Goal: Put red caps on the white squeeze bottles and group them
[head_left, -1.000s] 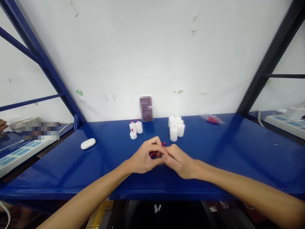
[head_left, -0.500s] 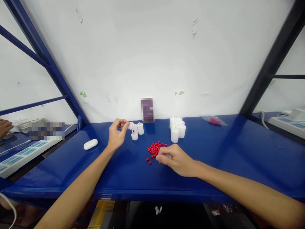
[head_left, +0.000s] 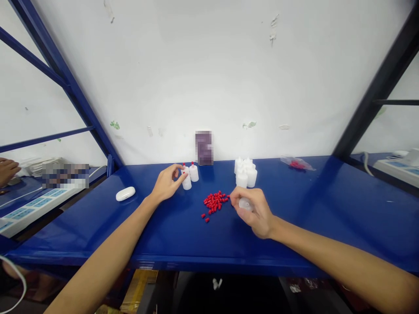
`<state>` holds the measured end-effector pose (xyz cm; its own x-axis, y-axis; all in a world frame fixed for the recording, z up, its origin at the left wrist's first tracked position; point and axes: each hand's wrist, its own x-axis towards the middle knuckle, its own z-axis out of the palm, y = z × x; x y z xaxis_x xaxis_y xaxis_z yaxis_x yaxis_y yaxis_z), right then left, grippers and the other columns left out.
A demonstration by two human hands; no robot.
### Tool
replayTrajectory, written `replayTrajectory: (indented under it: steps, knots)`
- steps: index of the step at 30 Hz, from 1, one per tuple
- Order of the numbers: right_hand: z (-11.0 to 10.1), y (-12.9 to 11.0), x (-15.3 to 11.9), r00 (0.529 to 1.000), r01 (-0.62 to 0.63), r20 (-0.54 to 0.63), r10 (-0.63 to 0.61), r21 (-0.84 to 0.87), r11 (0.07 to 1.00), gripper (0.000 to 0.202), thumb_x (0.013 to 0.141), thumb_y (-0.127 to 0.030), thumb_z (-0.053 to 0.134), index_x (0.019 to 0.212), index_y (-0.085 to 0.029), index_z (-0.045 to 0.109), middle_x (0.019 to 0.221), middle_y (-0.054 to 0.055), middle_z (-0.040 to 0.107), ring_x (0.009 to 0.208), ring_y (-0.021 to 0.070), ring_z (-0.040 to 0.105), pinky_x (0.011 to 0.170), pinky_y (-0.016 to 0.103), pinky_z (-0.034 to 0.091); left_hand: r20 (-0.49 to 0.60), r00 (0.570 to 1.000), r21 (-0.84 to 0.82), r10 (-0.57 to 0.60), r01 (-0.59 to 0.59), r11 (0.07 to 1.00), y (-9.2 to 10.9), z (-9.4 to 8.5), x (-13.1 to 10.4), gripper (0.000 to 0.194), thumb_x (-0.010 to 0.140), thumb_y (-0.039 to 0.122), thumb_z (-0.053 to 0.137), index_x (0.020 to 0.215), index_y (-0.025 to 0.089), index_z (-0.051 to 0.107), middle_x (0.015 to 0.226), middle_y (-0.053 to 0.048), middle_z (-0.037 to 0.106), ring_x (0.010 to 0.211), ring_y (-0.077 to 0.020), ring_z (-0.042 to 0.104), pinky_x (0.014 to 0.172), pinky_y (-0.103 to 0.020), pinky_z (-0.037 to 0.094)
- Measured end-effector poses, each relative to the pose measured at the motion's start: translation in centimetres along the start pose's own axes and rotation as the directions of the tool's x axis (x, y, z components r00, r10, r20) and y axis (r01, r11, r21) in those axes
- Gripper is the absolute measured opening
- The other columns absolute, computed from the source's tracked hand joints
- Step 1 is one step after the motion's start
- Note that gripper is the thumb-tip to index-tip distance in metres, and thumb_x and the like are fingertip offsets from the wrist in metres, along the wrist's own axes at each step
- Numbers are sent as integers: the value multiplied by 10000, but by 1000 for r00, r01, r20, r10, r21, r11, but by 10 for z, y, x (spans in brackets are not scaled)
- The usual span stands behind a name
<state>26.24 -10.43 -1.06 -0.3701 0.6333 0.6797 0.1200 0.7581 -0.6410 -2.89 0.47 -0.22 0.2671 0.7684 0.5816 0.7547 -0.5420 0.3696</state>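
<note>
On a glossy blue counter (head_left: 310, 218), a white oval earbud case (head_left: 125, 193) lies far left. The left hand (head_left: 167, 185) rests its loosely curled fingertips against small white red-capped bottles (head_left: 189, 175). A scatter of tiny red caps (head_left: 214, 203) lies mid-counter. The right hand (head_left: 253, 210) – fingers closed – grips a small white uncapped bottle (head_left: 245, 203), just before a cluster of white uncapped bottles (head_left: 246, 172).

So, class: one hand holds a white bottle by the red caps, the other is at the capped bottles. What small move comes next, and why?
Probably the left hand lets go of the capped bottle and comes to the red caps to pick one. The right hand holds an uncapped white bottle beside that pile, and more uncapped bottles stand behind.
</note>
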Motion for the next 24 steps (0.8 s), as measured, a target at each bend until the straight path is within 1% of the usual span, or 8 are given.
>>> replayTrajectory:
  steps: [3, 5, 6, 9, 11, 16, 20, 24]
  knots:
    - [2, 2, 0, 990, -37, 136, 37, -2, 999, 91, 834, -245, 422, 762, -201, 457, 613, -34, 432, 531, 119, 362, 539, 271, 301, -76, 997, 19, 22, -21, 1000, 16, -8, -5, 231, 912, 396, 512, 949, 178, 578, 661, 36, 463, 599, -133, 433, 611, -256, 350]
    - [6, 1, 1, 973, -60, 220, 65, -31, 998, 66, 829, -177, 403, 802, -200, 458, 640, -35, 445, 551, 120, 376, 566, 265, 319, 35, 991, 17, 131, -131, 991, 32, -9, -11, 211, 912, 369, 501, 878, 175, 577, 667, 26, 481, 607, -131, 439, 617, -255, 349]
    - [8, 0, 2, 963, -69, 256, 81, -58, 996, 84, 830, -146, 401, 832, -199, 466, 657, -35, 457, 562, 119, 385, 581, 262, 329, 162, 967, 4, 198, -202, 979, 41, -9, -15, 216, 906, 368, 507, 839, 176, 577, 669, 22, 494, 608, -129, 443, 616, -253, 345]
    - [14, -4, 3, 933, -57, 346, 100, -133, 989, 148, 860, -92, 407, 928, -196, 488, 752, -21, 523, 637, 124, 440, 650, 258, 369, 524, 795, -63, 306, -322, 945, 65, -4, -24, 267, 870, 382, 557, 701, 177, 534, 641, 25, 515, 585, -117, 441, 590, -249, 314]
    - [16, -5, 4, 917, -40, 389, 85, -123, 992, 126, 896, -110, 426, 957, -193, 498, 836, 1, 569, 707, 131, 483, 698, 260, 392, 611, 728, -90, 310, -325, 941, 75, -1, -28, 267, 841, 334, 575, 648, 177, 479, 619, 31, 513, 564, -109, 426, 573, -250, 295]
    - [18, -7, 4, 908, -123, 390, 152, -99, 987, 46, 899, -158, 514, 906, -189, 547, 845, -1, 615, 705, 126, 518, 702, 250, 407, 634, 729, -79, 258, -271, 959, 78, -1, -30, 191, 770, 230, 578, 639, 185, 447, 589, 47, 490, 538, -105, 391, 549, -251, 272]
    - [21, -13, 2, 920, -104, 348, 181, -229, 968, 98, 886, -149, 519, 823, -183, 586, 751, -13, 612, 699, 135, 506, 750, 279, 380, 640, 735, -87, 223, -219, 972, 77, -1, -30, 147, 784, 244, 572, 672, 194, 492, 543, 62, 435, 503, -104, 367, 523, -245, 259]
    - [22, -11, 0, 923, -110, 329, 198, -267, 957, 184, 831, -138, 530, 651, -175, 532, 600, -30, 533, 607, 120, 452, 650, 257, 339, 602, 761, -80, 240, -241, 967, 77, 2, -30, 165, 769, 203, 567, 628, 185, 483, 546, 58, 439, 506, -95, 359, 526, -240, 254]
